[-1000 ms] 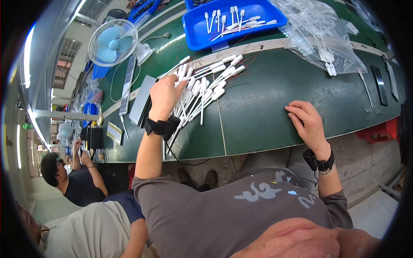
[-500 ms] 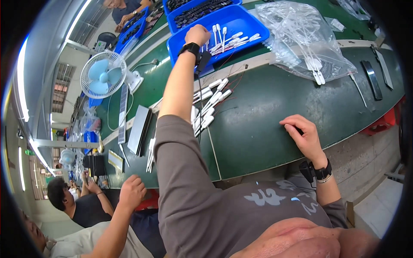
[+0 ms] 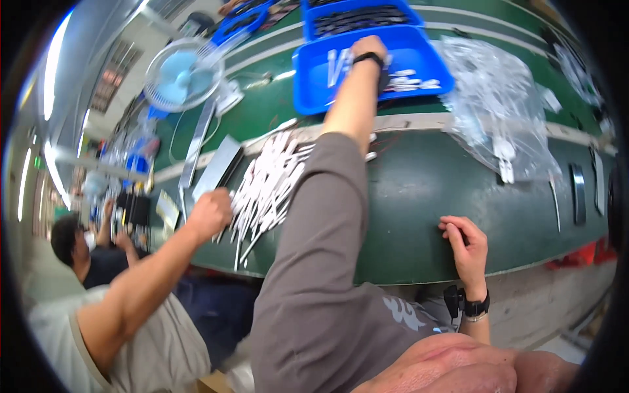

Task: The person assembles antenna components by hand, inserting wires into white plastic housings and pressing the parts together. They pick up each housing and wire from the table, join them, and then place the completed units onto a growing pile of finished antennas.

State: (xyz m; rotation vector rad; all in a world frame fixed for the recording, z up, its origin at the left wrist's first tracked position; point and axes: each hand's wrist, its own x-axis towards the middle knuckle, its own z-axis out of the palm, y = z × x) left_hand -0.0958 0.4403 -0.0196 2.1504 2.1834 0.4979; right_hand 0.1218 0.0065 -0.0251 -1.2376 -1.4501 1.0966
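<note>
Two hands of ours appear at different depths on the green table. Our left hand is stretched far forward, its arm in a grey sleeve and a dark band at the wrist, and it lies over the blue tray at the far side of the table. White sticks lie scattered in that tray just to the right of the hand and a little nearer to us; the fingers point away from the camera and are hidden behind the knuckles, so we cannot tell how far they are spread or whether they have hold of a stick. Our right hand rests on the near edge of the table, fingers curled loosely and holding nothing, well apart from the tray. Between the tray and the near edge, on our left, a heap of white sticks fans across the table. A co-worker's hand reaches to the near end of that heap. Clear plastic bags lie to the right of the tray, and a small fan stands at far left.
</note>
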